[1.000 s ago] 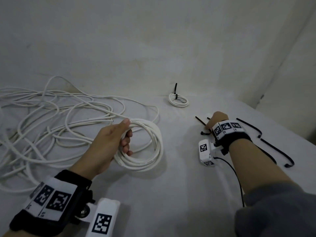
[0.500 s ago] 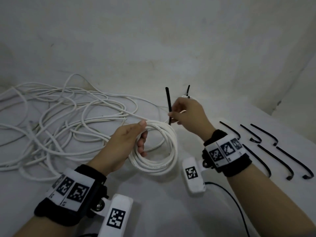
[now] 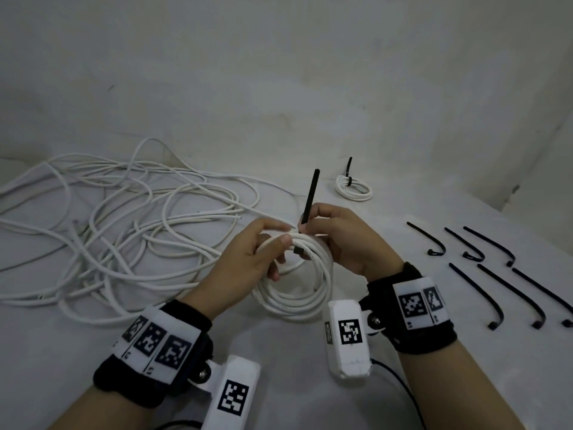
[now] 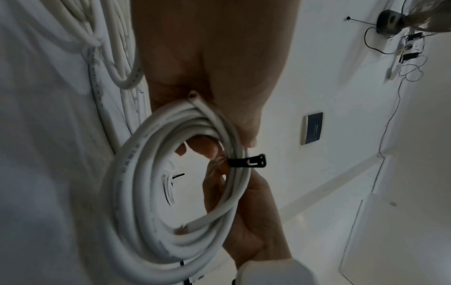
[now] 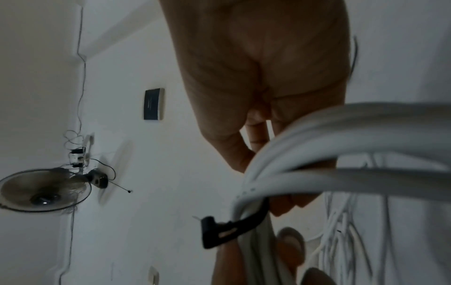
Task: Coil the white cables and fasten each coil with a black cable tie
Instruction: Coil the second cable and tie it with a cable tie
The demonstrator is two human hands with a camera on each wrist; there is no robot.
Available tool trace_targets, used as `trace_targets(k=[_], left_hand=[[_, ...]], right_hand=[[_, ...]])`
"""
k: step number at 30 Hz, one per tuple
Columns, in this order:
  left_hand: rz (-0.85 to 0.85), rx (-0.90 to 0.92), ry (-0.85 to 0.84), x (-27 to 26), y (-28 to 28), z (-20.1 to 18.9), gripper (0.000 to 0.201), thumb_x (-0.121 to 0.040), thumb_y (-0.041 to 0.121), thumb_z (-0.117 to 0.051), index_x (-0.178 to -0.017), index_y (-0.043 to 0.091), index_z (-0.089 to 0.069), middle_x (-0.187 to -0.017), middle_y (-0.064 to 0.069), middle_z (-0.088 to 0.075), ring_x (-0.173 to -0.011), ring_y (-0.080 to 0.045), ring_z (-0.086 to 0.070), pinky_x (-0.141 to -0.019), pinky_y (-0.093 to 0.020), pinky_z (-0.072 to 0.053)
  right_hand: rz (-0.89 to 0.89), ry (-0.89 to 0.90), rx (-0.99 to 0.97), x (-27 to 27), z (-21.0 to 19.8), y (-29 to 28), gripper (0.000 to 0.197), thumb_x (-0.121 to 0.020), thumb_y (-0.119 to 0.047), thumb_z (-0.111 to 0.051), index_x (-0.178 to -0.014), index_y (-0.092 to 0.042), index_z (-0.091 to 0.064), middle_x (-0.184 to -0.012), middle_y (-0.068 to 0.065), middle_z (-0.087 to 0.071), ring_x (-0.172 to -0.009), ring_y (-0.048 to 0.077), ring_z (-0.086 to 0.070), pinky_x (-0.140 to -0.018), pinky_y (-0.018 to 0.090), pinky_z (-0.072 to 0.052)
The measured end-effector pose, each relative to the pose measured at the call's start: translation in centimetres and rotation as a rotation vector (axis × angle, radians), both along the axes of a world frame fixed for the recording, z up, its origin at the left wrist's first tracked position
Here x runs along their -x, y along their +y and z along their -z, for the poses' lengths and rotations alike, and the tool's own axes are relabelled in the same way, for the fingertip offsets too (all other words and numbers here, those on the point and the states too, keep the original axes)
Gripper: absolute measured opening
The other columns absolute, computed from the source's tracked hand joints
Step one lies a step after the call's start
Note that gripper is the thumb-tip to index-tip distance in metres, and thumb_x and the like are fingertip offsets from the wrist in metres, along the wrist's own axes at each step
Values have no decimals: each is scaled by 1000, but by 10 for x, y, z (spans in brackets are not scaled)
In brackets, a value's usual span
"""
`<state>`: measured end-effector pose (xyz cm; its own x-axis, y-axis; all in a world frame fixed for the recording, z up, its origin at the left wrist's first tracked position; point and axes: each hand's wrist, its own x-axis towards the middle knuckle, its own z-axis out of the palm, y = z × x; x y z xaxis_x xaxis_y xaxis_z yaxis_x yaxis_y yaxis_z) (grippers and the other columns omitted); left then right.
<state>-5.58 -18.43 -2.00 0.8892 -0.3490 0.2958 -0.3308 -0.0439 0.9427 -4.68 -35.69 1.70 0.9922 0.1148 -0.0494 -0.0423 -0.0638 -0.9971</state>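
- Your left hand (image 4: 214, 63) grips the top of a white cable coil (image 4: 136, 185), thumb over the strands.
- A black cable tie (image 4: 246, 161) crosses the coil's right side, its head poking outward.
- Your right hand (image 4: 246, 221) cradles the coil from below.

I see a dim room with pale, blotchy walls (image 3: 279, 72) meeting in a corner at the right of the head view. A white cloth-covered surface (image 3: 294, 383) fills the lower frame. In the wrist views, a wall fan (image 5: 44, 190) sits at lower left, a dark wall panel (image 5: 153, 104) above it.
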Motion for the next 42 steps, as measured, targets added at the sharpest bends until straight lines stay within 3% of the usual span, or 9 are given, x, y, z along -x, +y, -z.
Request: trace_targets(k=[3, 6, 10, 16, 20, 26, 30, 38, 42], left_hand=[[77, -35, -52, 2, 3, -1, 24, -95, 15, -50, -118, 17, -54, -78, 1, -67, -60, -7, -58, -61, -20, -48], [183, -167, -123, 4, 8, -5, 26, -97, 6, -47, -116, 16, -61, -99, 16, -68, -75, 3, -60, -69, -18, -49], [257, -279, -188, 4, 13, -7, 41, -84, 4, -65, -121, 19, -61, -113, 11, -67, -103, -4, -62, -86, -18, -48], [44, -109, -141, 7, 9, -7, 17, -83, 10, -67, -96, 20, -72, -79, 9, -73, -52, 1, -53, -45, -23, -42], [38, -12, -138, 11, 10, -14, 10, -81, 7, -67, -88, 10, -72, -67, 16, -70, -48, 9, -54, -49, -6, -39], [88, 86, -45, 8, 14, -14, 5, -71, 27, -74, -74, 31, -76, -79, -8, -72, -41, -7, -42, -38, -19, -35], [119, 175, -19, 8, 16, -17, 4, -69, 28, -76, -72, 30, -75, -66, 7, -68, -38, -3, -41, -38, -15, -33], [149, 159, -11, 7, 16, -17, 13, -74, 18, -69, -70, 29, -75, -60, 8, -64, -39, -3, -40, -38, -15, -33], [180, 191, -16, 8, 16, -16, 8, -69, 32, -69, -73, 30, -75, -58, 8, -63, -39, -3, -38, -38, -15, -33]], right_hand=[[-3, 26, 16, 0, 8, 0, 14, -86, 6, -56, -79, -4, -63, -68, 14, -64, -59, 25, -62, -61, 33, -54], [-11, 35, 20, 1, 11, -1, 16, -88, 6, -53, -81, -4, -64, -69, 15, -66, -61, 26, -62, -60, 32, -54], [-29, 38, 5, 5, 13, -1, 18, -89, 6, -50, -83, -3, -64, -69, 14, -66, -61, 26, -62, -59, 30, -54], [-35, -92, 10, 9, 16, 10, 13, -91, -5, -59, -79, -3, -63, -73, 13, -65, -59, 19, -62, -65, 36, -52], [214, -437, -57, 13, 10, 17, 9, -85, 2, -65, -85, -7, -66, -75, 8, -66, -68, 20, -69, -61, 30, -55], [285, -827, -7, 19, 5, 12, 28, -77, 6, -72, -85, -18, -60, -82, 11, -70, -78, 26, -71, -70, 36, -58], [219, -1027, 228, 19, 5, 7, 18, -78, 9, -70, -82, -8, -70, -82, 0, -70, -80, 14, -69, -72, 27, -56], [22, -1169, 452, 21, 2, 7, 10, -79, 5, -69, -82, -3, -74, -83, 6, -71, -80, 9, -67, -70, 24, -53], [26, -1140, 436, 20, 3, 5, 14, -77, 8, -69, -82, -4, -74, -82, 5, -70, -79, 9, -66, -67, 27, -54]])
